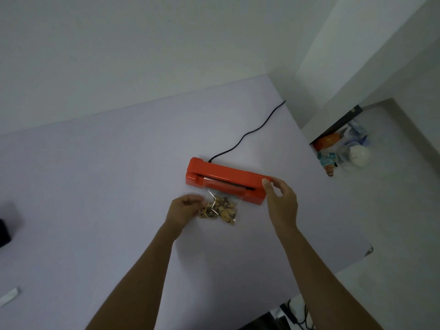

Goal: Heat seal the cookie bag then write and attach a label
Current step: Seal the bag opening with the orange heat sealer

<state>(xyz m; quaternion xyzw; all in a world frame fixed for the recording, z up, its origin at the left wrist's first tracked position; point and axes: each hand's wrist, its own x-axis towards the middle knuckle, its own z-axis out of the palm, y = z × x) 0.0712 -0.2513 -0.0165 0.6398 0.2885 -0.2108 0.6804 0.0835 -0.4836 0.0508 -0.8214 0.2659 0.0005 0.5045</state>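
Our left hand (184, 208) fingers pinch the cookie bag (220, 208) at its left edge, frame ctr; bag top sits in the red heat sealer (226, 182) slot. Right hand (281, 201) loosely curled, thumb on sealer's right end. Black cord (247, 134) runs twd upper right across table (95, 186).

Orange-red sealer (227, 178), blk cord (247, 132), lilac table (119, 167), clear cookie bag (220, 207).

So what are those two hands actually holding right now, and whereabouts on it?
The left hand pinches the cookie bag at its left edge. The right hand rests its thumb on the right end of the red sealer; a real grip cannot be told.
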